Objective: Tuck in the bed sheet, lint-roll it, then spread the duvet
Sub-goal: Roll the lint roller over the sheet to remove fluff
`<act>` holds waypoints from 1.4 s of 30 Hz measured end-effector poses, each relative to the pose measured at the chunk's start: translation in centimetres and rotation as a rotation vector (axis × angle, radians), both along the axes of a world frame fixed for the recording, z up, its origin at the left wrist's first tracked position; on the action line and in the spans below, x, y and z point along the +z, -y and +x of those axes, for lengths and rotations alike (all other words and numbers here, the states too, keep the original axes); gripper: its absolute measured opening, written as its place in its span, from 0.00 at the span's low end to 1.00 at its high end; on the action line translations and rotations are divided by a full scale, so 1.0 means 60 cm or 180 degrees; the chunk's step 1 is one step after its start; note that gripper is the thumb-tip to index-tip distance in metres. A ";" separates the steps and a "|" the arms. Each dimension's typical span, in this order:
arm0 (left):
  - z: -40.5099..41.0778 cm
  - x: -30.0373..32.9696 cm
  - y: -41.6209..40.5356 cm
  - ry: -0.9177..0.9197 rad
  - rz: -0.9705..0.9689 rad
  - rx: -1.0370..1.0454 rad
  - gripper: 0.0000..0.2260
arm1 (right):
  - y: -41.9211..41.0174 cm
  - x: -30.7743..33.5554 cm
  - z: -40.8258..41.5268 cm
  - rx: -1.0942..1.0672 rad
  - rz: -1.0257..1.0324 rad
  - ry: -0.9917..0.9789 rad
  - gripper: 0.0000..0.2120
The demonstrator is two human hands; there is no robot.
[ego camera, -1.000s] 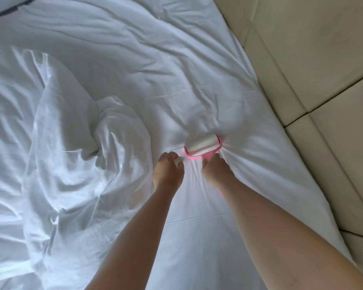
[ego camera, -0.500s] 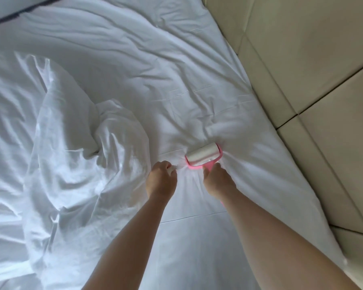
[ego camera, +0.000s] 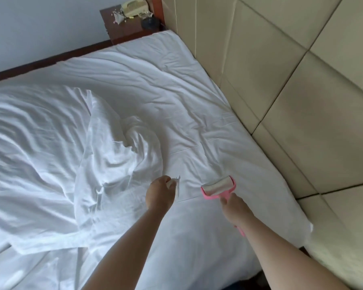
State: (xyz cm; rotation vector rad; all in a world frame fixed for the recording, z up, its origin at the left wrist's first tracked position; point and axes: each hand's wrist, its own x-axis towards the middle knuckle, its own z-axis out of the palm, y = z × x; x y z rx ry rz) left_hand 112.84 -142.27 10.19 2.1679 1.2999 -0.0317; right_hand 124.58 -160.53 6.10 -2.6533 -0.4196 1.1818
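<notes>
A white bed sheet covers the mattress, lightly creased. The white duvet lies bunched up over the left half of the bed. My right hand grips the pink handle of a lint roller, whose white roll rests on the sheet near the padded headboard. My left hand, a little to the left of the roller, pinches a torn-off strip of white roller paper just above the sheet.
A beige padded headboard runs along the right side of the bed. A dark wooden nightstand with a cream telephone stands at the far corner. The bed's dark wooden frame shows along the far edge.
My left hand has pulled away leftward from the roller with a strip of paper in it. The hands now sit apart, and the view has widened to show the nightstand.
</notes>
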 end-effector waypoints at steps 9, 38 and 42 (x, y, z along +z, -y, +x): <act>-0.125 0.090 0.037 0.0685 -0.0423 0.0111 0.13 | 0.038 0.127 -0.122 0.0126 0.0505 0.0295 0.20; -0.270 0.055 0.104 0.0341 -0.1057 -0.0069 0.13 | 0.134 0.082 -0.386 -0.1269 0.0772 0.0052 0.24; -0.300 0.061 0.116 0.0414 -0.1119 -0.0323 0.13 | 0.139 0.097 -0.461 -0.1646 0.0781 0.0230 0.25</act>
